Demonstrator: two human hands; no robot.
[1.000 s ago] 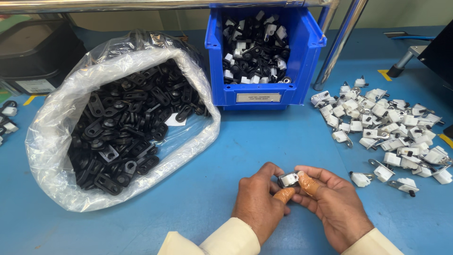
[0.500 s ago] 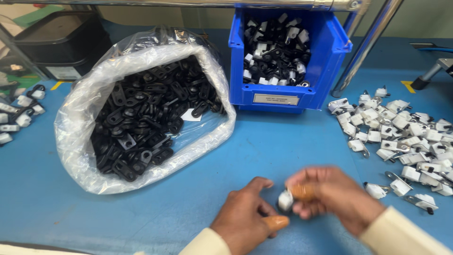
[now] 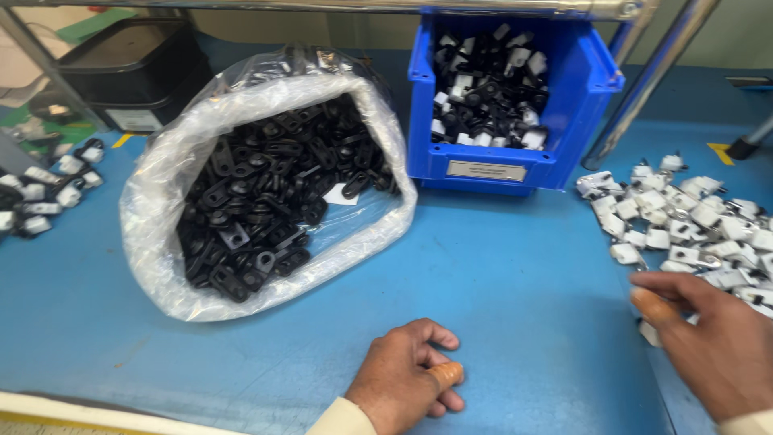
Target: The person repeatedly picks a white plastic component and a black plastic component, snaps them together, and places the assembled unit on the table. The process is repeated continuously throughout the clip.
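Observation:
My left hand (image 3: 407, 377) rests on the blue table (image 3: 515, 282) near the front edge. Its fingers are curled in, an orange cot covers one digit, and nothing shows in it. My right hand (image 3: 717, 342) is at the lower right, palm down with the fingers spread, and also wears an orange cot. It reaches onto the near edge of a pile of small white clips (image 3: 692, 221), and one white clip (image 3: 648, 332) lies just under its fingers.
A clear plastic bag (image 3: 157, 193) full of black clips (image 3: 266, 193) lies open at centre left. Behind it stands a blue bin (image 3: 483, 171) holding black-and-white parts. More white parts (image 3: 48, 189) lie at the far left, near a black container (image 3: 133, 68). A slanted metal pole (image 3: 644, 80) stands at the right.
The hands were together at the front, working a small white piece. They have since separated: the right moved out to the white pile and the left stayed low on the table.

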